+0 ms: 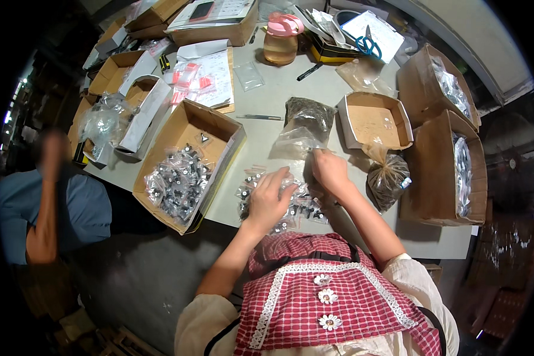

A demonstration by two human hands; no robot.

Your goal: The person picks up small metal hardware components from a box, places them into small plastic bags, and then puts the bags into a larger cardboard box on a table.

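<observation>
Nearest, the left hand (269,199) lies spread, fingers released, on a pile of small clear packets (291,204) at the tabletop's (261,139) near edge. Just right, the right hand (330,170) seems to pinch one packet, though blur hides the grip. Pinning the heap flat lets single packets slide free cleanly.

Both hands (296,187) on small bags (299,204)
</observation>
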